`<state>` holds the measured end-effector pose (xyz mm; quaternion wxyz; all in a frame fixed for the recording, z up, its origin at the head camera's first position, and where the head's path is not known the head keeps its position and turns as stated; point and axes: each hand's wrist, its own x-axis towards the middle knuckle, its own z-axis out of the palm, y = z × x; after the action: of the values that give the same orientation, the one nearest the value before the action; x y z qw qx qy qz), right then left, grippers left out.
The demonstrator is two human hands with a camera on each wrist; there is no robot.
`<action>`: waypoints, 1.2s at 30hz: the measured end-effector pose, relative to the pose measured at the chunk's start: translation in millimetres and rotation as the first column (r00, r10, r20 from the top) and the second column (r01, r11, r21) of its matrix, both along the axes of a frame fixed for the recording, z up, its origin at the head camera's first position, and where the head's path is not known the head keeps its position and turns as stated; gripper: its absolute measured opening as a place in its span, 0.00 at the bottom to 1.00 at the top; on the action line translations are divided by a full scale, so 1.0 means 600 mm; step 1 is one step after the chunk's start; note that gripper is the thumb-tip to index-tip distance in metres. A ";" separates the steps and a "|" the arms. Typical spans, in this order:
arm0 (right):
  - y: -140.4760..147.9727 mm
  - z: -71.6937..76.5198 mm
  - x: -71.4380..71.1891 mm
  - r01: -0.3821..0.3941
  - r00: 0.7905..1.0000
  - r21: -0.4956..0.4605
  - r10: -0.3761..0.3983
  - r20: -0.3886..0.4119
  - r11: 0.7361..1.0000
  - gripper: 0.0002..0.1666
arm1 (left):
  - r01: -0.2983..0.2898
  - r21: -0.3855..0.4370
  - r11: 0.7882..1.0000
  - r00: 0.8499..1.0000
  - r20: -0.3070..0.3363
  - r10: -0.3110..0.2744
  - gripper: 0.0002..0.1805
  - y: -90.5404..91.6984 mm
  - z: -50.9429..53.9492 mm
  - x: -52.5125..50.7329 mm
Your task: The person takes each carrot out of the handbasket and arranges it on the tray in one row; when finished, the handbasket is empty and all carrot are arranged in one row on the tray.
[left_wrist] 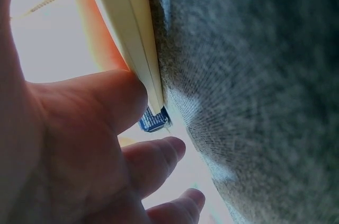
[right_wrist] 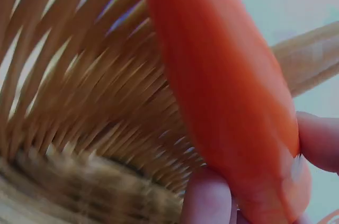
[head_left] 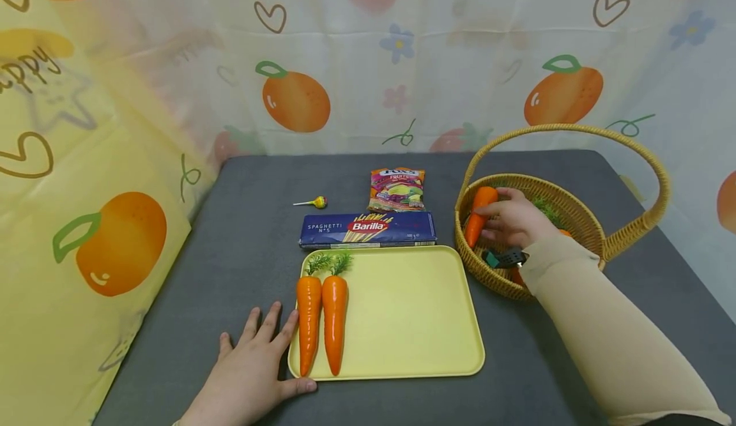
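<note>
My right hand (head_left: 514,221) is inside the wicker basket (head_left: 482,271), pinching an orange carrot (head_left: 478,216) between thumb and fingers near the left rim. In the right wrist view that carrot (right_wrist: 222,86) stands tilted against the woven wall, gripped toward its lower end. My left hand (head_left: 247,368) lies at the yellow tray's (head_left: 408,324) left edge with fingers spread. Its thumb and index finger touch the tray rim. Two carrots with green tops, a left one (head_left: 308,324) and a right one (head_left: 335,324), lie side by side on the tray's left part.
Behind the tray lies a blue spaghetti box (head_left: 328,229), with a candy bag (head_left: 397,191) beyond it and a lollipop (head_left: 320,202) to the left. More carrot greenery (head_left: 546,210) shows in the basket, partly hidden by my hand. A tall handle (head_left: 661,183) arches over the basket.
</note>
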<state>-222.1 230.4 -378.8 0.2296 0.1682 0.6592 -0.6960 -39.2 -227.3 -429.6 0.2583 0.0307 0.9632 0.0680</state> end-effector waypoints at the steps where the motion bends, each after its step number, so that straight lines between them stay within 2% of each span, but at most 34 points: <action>1: 0.001 0.003 0.002 0.007 1.000 -0.028 -0.007 -0.009 1.000 0.58 | 0.002 0.001 1.000 1.000 -0.002 -0.002 0.73 0.000 0.000 0.000; 6: -0.001 0.020 0.018 0.008 0.998 -0.145 -0.017 -0.058 0.989 0.53 | 0.011 -0.004 1.000 1.000 -0.011 -0.011 0.73 0.000 -0.002 0.000; 11: -0.009 0.038 0.043 -0.020 0.995 -0.165 0.002 -0.104 0.986 0.49 | 0.026 -0.014 1.000 0.999 -0.033 -0.027 0.73 -0.001 -0.007 0.002; 15: -0.014 0.048 0.070 -0.046 0.989 -0.187 0.018 -0.145 0.981 0.48 | 0.023 -0.020 1.000 0.999 -0.026 -0.023 0.73 -0.001 -0.008 0.001; 21: -0.032 0.060 0.113 -0.096 0.970 -0.230 0.040 -0.239 0.968 0.37 | 0.037 -0.028 0.999 0.999 -0.038 -0.038 0.72 -0.001 -0.004 0.002; 24: -0.049 0.064 0.131 -0.126 0.962 -0.229 0.063 -0.265 0.965 0.36 | 0.041 -0.033 0.999 0.998 -0.052 -0.043 0.71 0.001 0.001 0.002; 31: -0.094 0.051 0.172 -0.202 0.949 -0.203 0.140 -0.283 0.958 0.38 | 0.041 -0.038 0.998 0.998 -0.044 -0.043 0.71 0.002 0.002 0.002; 36: -0.126 0.030 0.187 -0.242 0.946 -0.168 0.194 -0.259 0.956 0.42 | 0.041 -0.041 0.998 0.998 -0.036 -0.042 0.71 0.003 0.001 0.002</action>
<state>-110.1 154.5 -360.9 0.2397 -0.0149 0.6241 -0.7435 -38.2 -225.5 -428.8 0.2424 0.0468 0.9681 0.0427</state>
